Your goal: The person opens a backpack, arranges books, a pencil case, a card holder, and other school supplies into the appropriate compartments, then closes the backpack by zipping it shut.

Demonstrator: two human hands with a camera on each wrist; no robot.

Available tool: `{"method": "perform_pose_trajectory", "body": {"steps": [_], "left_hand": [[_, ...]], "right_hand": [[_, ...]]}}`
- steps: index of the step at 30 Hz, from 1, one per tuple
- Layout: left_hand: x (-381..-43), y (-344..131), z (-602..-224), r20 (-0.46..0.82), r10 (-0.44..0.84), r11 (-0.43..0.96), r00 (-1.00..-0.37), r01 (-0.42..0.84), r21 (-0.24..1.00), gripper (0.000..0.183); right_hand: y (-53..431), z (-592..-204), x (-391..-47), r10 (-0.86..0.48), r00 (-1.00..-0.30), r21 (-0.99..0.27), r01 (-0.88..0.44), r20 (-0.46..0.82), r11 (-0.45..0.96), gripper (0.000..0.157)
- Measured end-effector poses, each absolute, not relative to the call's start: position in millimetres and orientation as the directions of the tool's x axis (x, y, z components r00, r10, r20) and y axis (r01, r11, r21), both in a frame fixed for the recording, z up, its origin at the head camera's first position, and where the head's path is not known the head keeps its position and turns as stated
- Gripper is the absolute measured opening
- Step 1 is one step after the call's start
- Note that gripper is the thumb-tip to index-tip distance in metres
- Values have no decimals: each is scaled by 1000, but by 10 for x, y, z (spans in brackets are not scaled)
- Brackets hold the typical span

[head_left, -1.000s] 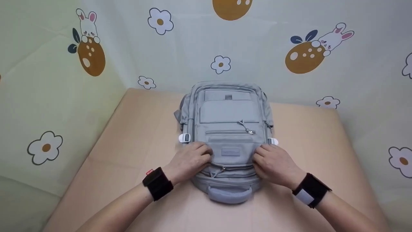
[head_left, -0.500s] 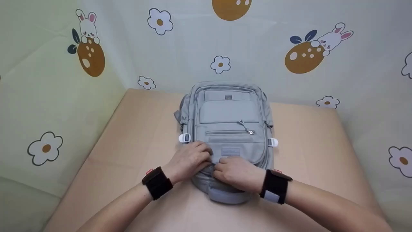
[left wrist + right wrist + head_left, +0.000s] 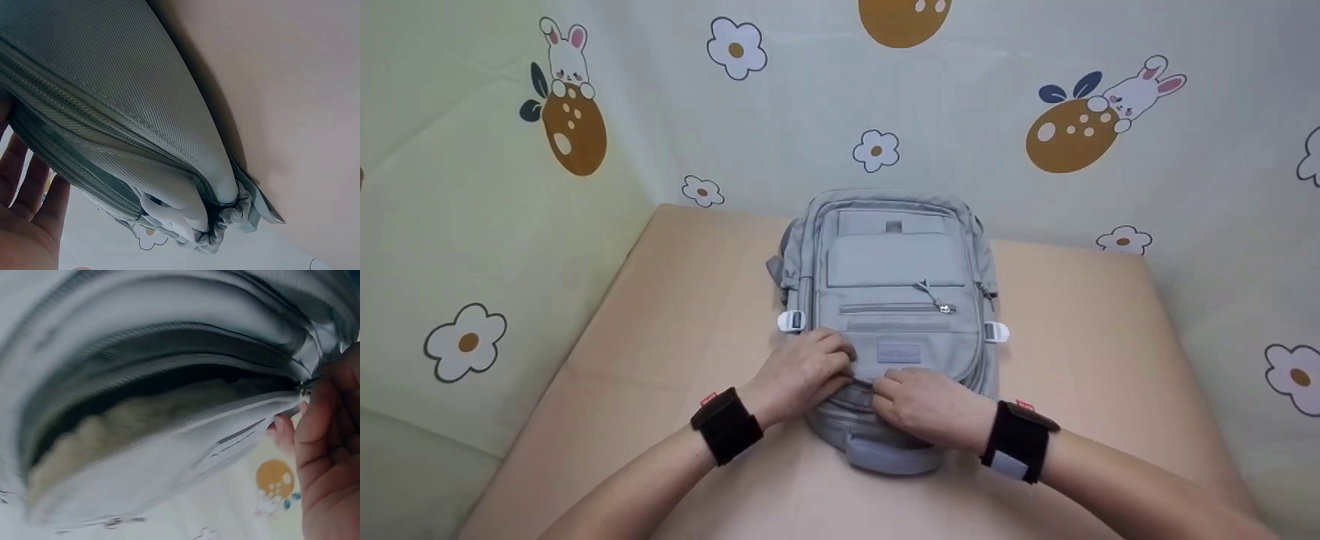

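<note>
A grey backpack (image 3: pixel 896 259) lies front side up, its padded carry handle (image 3: pixel 892 456) toward me. My left hand (image 3: pixel 802 371) pinches the rim of the front compartment at its left; in the left wrist view, straight fingers (image 3: pixel 53 205) lie along the outside of the zipped edge and the thumb is mostly cut off. With thumb and forefinger, my right hand (image 3: pixel 930 405) pinches a zipper pull (image 3: pixel 304 388) near the left end of that opening. The compartment gapes, and something pale yellowish and fluffy (image 3: pixel 129 419) shows inside.
A peach-coloured table top (image 3: pixel 660 300) carries the bag. White strap buckles (image 3: pixel 791 321) stick out at both sides. Another zipper pull (image 3: pixel 945 308) hangs on the front pocket. Behind stands a patterned curtain (image 3: pixel 802 112).
My right hand has left the bag's right edge, crossed leftward to the zipper pull near my left hand, then shifted slightly back to the right. My left hand has kept its place.
</note>
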State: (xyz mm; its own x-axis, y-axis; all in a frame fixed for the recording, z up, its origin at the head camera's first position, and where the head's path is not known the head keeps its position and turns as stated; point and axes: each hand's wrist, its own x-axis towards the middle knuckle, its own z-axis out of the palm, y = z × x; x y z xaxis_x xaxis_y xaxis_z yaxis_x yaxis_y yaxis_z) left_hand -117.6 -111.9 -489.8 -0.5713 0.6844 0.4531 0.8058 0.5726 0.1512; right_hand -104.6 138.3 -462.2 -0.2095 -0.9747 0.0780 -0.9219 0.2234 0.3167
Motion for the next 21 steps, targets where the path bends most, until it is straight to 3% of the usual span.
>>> {"method": "perform_pose_trajectory", "body": {"steps": [7, 21], "left_hand": [[-1178, -1130, -4901, 482, 683, 544, -549, 823, 167, 7], [-1174, -1105, -4904, 500, 678, 538, -539, 827, 162, 8]], "right_hand": [[1767, -4628, -1096, -940, -221, 196, -941, 258, 275, 14], [2152, -4754, -1052, -848, -411, -126, -911, 335, 392, 16]]}}
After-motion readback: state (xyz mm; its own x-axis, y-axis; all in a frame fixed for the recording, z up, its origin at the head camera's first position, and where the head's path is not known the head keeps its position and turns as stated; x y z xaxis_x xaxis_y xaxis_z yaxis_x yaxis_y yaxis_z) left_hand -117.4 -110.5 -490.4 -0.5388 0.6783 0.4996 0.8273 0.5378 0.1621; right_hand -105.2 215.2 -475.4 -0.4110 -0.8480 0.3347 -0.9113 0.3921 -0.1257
